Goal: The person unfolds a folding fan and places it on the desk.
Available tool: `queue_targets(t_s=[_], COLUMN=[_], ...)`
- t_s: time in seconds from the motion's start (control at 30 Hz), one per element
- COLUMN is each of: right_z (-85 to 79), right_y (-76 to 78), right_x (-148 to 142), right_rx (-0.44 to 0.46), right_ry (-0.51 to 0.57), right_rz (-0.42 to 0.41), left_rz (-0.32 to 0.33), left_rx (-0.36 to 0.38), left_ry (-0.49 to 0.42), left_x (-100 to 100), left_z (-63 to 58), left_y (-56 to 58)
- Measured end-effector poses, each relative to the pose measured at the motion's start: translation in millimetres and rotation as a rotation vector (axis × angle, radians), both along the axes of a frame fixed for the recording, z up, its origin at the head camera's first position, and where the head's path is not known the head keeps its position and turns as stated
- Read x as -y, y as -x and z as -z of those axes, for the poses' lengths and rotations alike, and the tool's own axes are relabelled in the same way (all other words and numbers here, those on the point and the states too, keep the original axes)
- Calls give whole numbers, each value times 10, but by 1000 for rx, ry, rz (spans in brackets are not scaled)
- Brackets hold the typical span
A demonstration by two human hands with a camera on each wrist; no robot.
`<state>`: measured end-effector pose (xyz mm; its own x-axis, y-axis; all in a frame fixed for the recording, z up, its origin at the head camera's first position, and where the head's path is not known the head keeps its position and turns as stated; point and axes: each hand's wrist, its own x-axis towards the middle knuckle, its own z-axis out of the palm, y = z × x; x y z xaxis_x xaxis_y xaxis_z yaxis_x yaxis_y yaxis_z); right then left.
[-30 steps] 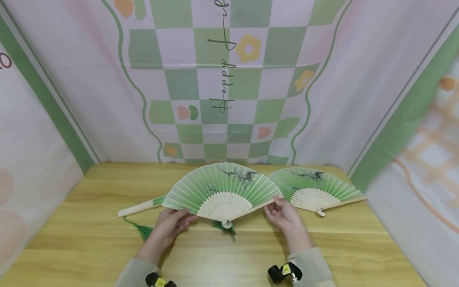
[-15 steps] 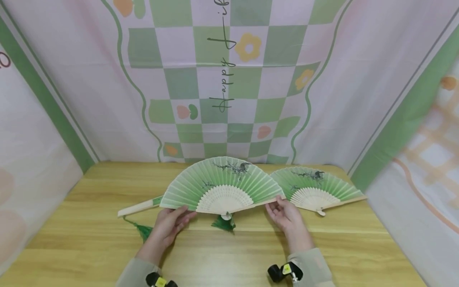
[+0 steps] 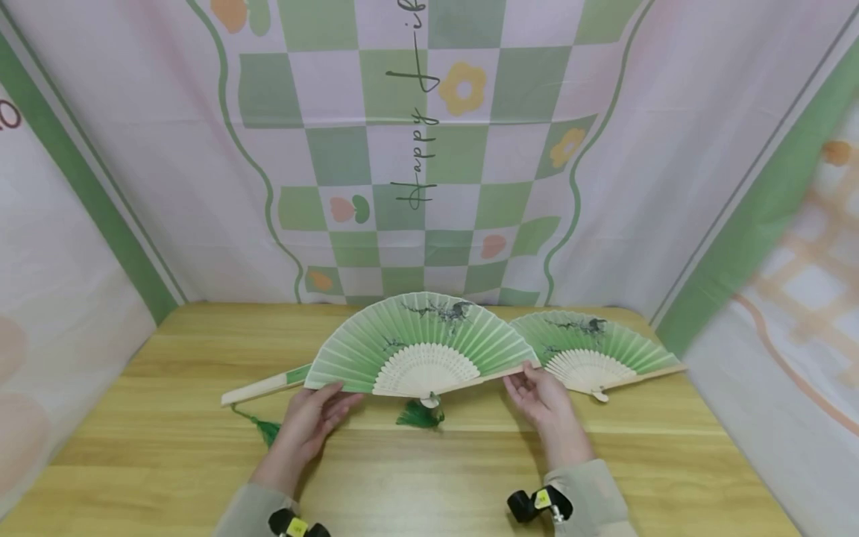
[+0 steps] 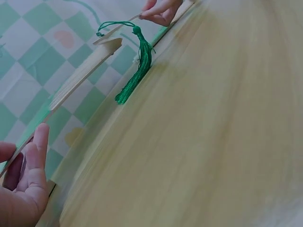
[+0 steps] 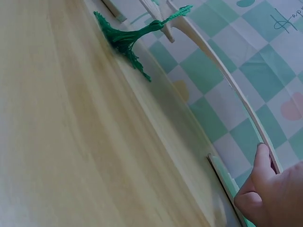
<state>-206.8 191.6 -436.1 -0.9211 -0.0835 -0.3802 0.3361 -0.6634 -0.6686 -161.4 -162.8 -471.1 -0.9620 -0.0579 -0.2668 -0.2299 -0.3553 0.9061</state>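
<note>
A spread green folding fan with pale ribs and a dark bird-and-branch print is held up over the table by both hands. My left hand pinches its left end between thumb and fingers, as the left wrist view also shows. At the opposite end, my right hand pinches the wooden outer rib. From the pivot hangs a green tassel, above the tabletop. Behind my right hand lies a second spread fan of the same pattern, partly overlapped by the held one.
A folded fan lies at the left on the wooden table, its green tassel partly behind my left hand. A checked green-and-white cloth backdrop rises behind the table's far edge. Fabric walls stand on both sides.
The held fan has risen a little, tilting its face, and then shifted slightly right. My right hand moved slightly right with it. Both hands keep their pinch; the other two fans stay put.
</note>
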Motion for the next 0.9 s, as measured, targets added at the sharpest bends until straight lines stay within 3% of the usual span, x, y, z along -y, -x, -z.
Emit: queue_targets(t_s=[0.3, 0.53, 0.9], right_z=[20, 21, 38], right_y=[-32, -75, -121], right_x=[-62, -138, -283], right_rx=[-8, 5, -64], right_ry=[-7, 4, -95], right_rz=[-4, -42, -125], left_rz=[-11, 51, 91], left_rx=[16, 12, 6], left_ry=[7, 64, 119], left_x=[85, 190, 314], left_z=[-27, -58, -62], left_y=[-31, -119, -190])
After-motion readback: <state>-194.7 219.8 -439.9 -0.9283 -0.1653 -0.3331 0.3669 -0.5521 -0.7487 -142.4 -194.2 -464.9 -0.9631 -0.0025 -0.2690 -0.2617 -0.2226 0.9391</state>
